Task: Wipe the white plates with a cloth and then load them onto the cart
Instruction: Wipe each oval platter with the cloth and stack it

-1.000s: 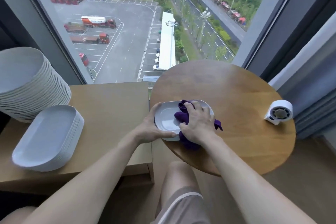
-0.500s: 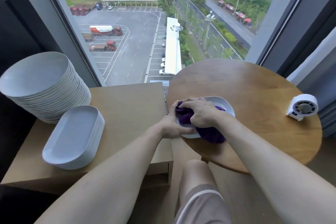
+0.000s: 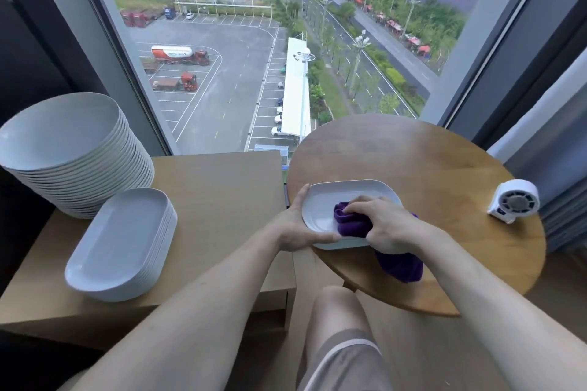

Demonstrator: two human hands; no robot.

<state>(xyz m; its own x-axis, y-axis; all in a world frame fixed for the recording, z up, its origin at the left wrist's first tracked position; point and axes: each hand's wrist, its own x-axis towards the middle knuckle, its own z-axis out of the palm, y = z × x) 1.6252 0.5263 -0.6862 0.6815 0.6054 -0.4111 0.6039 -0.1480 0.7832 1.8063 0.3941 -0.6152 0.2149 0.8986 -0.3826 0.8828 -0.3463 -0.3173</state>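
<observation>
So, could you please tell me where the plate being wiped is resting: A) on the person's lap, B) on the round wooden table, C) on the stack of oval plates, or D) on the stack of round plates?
B: the plate lies on the round wooden table, the left hand holding its rim and the right hand pressing the purple cloth into it.

Soft daylight enters through the window (image 3: 254,57); wide-angle bending at edges, slightly blurred.
</observation>
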